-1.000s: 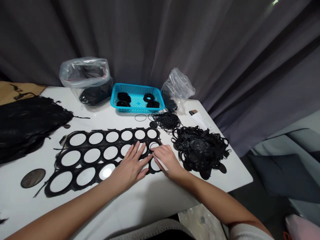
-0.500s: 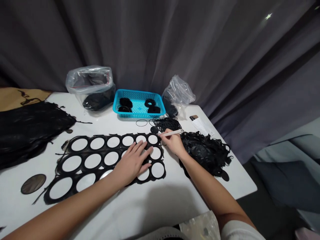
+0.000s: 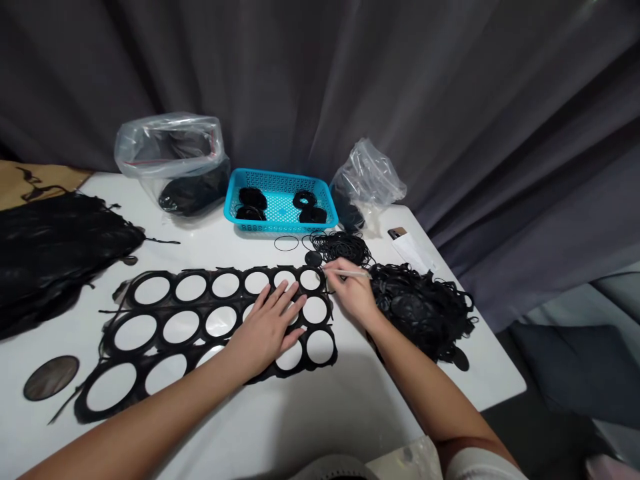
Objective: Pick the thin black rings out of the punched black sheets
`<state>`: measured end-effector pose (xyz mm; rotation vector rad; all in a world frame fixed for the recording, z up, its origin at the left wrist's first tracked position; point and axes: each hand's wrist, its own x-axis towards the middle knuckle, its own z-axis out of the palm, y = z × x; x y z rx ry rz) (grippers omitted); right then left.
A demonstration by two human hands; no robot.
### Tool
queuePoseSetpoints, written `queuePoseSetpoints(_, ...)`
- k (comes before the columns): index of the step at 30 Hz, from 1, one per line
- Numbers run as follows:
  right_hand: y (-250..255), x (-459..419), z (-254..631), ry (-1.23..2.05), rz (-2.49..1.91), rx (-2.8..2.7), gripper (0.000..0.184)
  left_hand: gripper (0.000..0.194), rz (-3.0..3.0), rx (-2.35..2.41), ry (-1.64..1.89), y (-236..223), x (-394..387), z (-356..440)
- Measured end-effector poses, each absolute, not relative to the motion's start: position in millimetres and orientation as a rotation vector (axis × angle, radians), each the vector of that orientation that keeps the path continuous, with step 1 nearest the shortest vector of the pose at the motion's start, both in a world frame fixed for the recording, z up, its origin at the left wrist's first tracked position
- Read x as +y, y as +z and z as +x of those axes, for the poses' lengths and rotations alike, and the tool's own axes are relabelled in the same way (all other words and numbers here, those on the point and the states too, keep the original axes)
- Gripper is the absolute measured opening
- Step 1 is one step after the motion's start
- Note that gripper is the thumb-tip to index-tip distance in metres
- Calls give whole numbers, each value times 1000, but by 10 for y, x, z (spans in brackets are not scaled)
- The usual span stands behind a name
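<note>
My left hand [image 3: 270, 327] lies flat with spread fingers on a black rubbery sheet [image 3: 167, 307] with rows of large round holes. White tabletop shows through the holes. My right hand [image 3: 351, 288] pinches a slim white pen-like tool [image 3: 353, 273] at the sheet's far right corner. The tool's tip is too small to make out. Just beyond that corner lies a small black disc [image 3: 313, 258]. A heap of thin black rings [image 3: 345, 247] sits behind my right hand, and a pile of black rubbery scraps [image 3: 425, 310] is to its right.
A blue basket [image 3: 283, 227] holds several bundles of black rings. Clear plastic bags [image 3: 170, 167] with black contents stand on both sides of it. Stacked black sheets [image 3: 60, 253] cover the table's left end. A dark disc [image 3: 51, 378] lies front left. Grey curtain [image 3: 280, 80] hangs behind.
The view has shifted slightly. My right hand stays at the sheet's corner, and the pen-like tool tilts a little differently. My left hand keeps its place on the sheet.
</note>
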<state>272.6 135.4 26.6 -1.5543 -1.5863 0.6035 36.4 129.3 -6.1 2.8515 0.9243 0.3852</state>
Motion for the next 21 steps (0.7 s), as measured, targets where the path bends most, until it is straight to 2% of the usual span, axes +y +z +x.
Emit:
queuePoseSetpoints(3, 333, 1395, 2847, 491, -1632, -1512, 13, 55, 2847, 932, 384, -58, 1289, 367)
queuePoseSetpoints(12, 222, 1326, 2595, 888, -1524, -1572, 12, 55, 2807, 912, 430, -93, 1289, 366)
queuePoseSetpoints(21, 152, 1333, 2596, 956, -1496, -1644, 8, 56, 2825, 920, 406, -70, 1288, 370)
